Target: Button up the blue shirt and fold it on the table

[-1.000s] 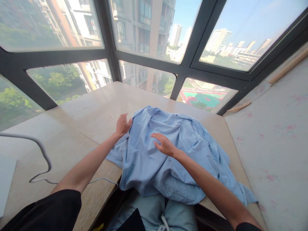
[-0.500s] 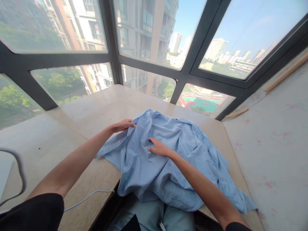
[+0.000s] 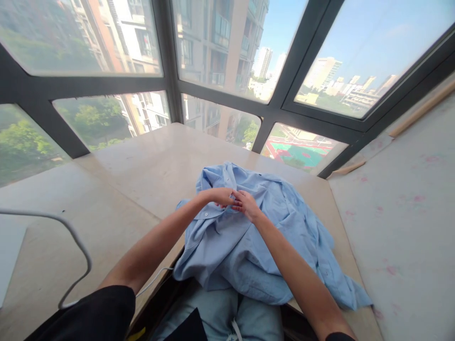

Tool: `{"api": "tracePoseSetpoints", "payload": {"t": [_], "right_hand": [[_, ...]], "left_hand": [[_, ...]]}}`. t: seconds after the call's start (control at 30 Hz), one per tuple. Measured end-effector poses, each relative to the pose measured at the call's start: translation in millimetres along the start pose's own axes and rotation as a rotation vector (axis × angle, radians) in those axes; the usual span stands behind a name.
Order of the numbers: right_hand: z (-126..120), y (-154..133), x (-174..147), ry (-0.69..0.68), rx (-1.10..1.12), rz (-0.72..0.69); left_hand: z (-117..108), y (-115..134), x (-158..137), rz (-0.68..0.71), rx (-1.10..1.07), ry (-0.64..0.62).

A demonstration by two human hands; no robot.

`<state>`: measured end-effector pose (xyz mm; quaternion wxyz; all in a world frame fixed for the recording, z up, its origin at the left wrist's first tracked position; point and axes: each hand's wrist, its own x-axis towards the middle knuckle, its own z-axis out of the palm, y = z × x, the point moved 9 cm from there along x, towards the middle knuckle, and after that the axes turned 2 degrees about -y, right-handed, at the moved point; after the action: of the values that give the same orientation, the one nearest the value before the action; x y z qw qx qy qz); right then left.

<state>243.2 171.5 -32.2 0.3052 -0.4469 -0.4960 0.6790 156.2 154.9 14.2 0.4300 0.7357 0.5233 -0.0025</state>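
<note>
- Left hand (image 3: 221,195) and right hand (image 3: 247,204) meet at frame centre, fingertips touching or nearly so, both pinched on a fold of the light blue shirt (image 3: 249,237). Fingers curled in, not flat.
- Exactly which part of the cloth is pinched cannot be made out; it sits near the collar end, where a placket with small buttons runs off toward the left hand.
- Shirt lies crumpled on the counter (image 3: 142,175), directly under and ahead of the hands. Collar end toward upper centre of the frame, hem end hanging over the near edge at lower centre, above the person's lap.
- Long axis of the shirt: roughly from upper centre down toward lower right, where a sleeve or tail trails along the counter edge.
- Bulk of the cloth lies to the right of and below the grip point; only a narrow flap reaches left of it.
- Judgement: both hands are equally near the gripped fold; the right forearm crosses over the shirt body, the left forearm comes in over bare counter.
- A pale cable (image 3: 76,246) loops across the lower left of the frame, well apart from the shirt.
- Window frame (image 3: 273,111) runs across the upper part of the frame behind the counter.
</note>
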Motion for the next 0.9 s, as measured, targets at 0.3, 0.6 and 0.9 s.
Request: {"api": "tracePoseSetpoints", "payload": {"t": [0.3, 0.6, 0.9], "right_hand": [[-25.0, 10.2, -16.6, 0.044, 0.145, 0.024], [-144.7, -11.0, -36.2, 0.345, -0.381, -0.099], [-314.7, -37.5, -87.2, 0.711, -1.11, 0.286]], "left_hand": [[38.5, 18.6, -1.9, -0.065, -0.005, 0.36], [-8.3, -43.9, -69.4, -0.353, 0.099, 0.199], [-115.0, -84.5, -10.6, -0.308, 0.271, 0.521]]}}
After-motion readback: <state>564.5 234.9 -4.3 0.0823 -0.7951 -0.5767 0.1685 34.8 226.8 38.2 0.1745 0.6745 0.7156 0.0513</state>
